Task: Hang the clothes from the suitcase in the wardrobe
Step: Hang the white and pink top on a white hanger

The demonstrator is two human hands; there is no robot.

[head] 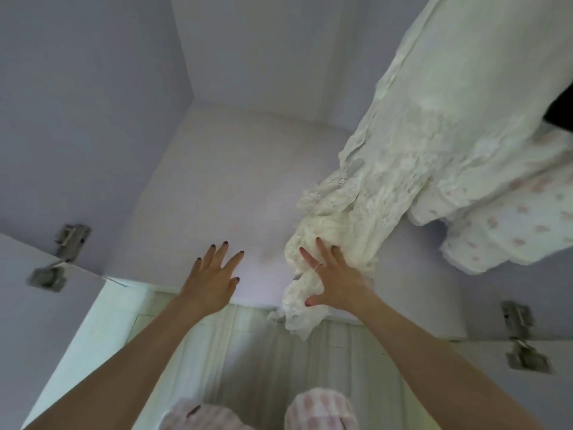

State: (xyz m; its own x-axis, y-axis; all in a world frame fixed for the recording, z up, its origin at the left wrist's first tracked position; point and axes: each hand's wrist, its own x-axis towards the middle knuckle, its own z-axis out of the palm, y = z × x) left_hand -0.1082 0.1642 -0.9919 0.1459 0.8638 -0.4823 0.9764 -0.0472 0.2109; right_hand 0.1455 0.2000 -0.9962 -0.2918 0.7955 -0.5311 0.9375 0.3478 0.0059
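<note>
A long cream dress [403,156] hangs inside the white wardrobe [217,187], its crumpled hem spilling over the wardrobe floor's front edge. My right hand [335,274] lies flat with spread fingers on that bunched hem. My left hand [214,277] hovers with straight, spread fingers over the bare wardrobe floor, left of the dress, holding nothing. A white garment with pink flowers [508,218] hangs to the right, beside the cream dress. The suitcase is out of view.
Both wardrobe doors stand open, with metal hinges at the left [59,256] and the right [521,339]. A dark garment edge [562,110] shows at the far right. Pale floor planks [248,352] and pink checked slippers [319,408] are below.
</note>
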